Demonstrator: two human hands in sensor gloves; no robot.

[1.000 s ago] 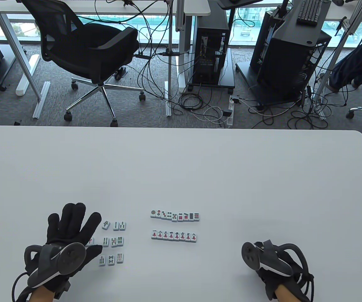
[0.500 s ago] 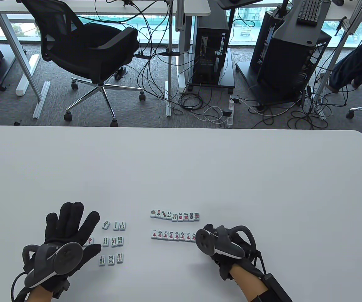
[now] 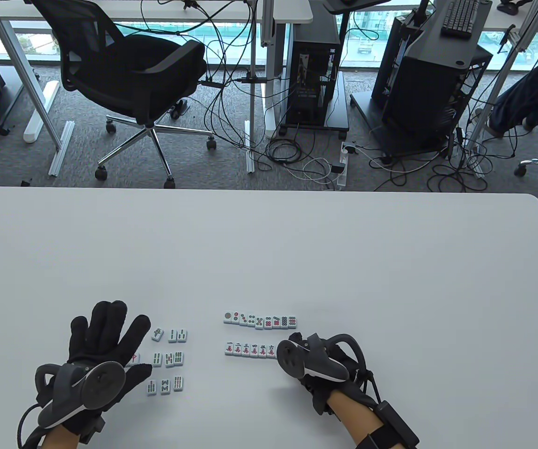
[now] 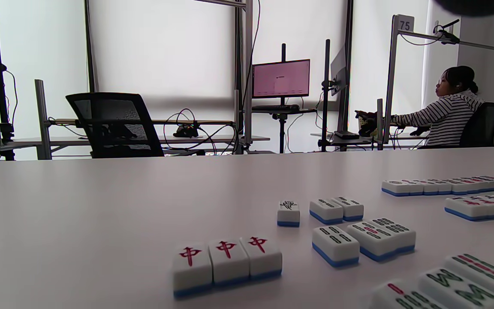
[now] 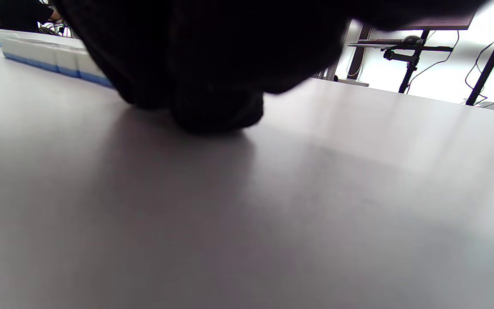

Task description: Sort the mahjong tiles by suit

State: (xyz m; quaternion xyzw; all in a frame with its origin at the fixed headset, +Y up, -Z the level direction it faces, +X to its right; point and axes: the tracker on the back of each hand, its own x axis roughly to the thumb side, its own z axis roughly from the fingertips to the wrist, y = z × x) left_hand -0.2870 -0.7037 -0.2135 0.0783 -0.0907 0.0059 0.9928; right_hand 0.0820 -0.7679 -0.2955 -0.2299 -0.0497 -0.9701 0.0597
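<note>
The right hand point(image 3: 313, 362) covers the right end of the near row of tiles point(image 3: 250, 349), hiding the last tiles; whether its fingers pinch one cannot be told. That row runs left to right across the table point(image 3: 297, 252), parallel to the far row point(image 3: 259, 320) just behind it. The left hand point(image 3: 100, 346) lies flat, fingers spread, partly hiding three red-marked tiles point(image 4: 226, 262) beside the loose tiles point(image 3: 168, 359).

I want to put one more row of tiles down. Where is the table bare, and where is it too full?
Bare: the wide table beyond the dots row, everything to the right of the right hand, and the strip between the loose bamboo tiles and the two rows. Crowded: near the left hand, among those loose tiles and the red tiles.
</note>
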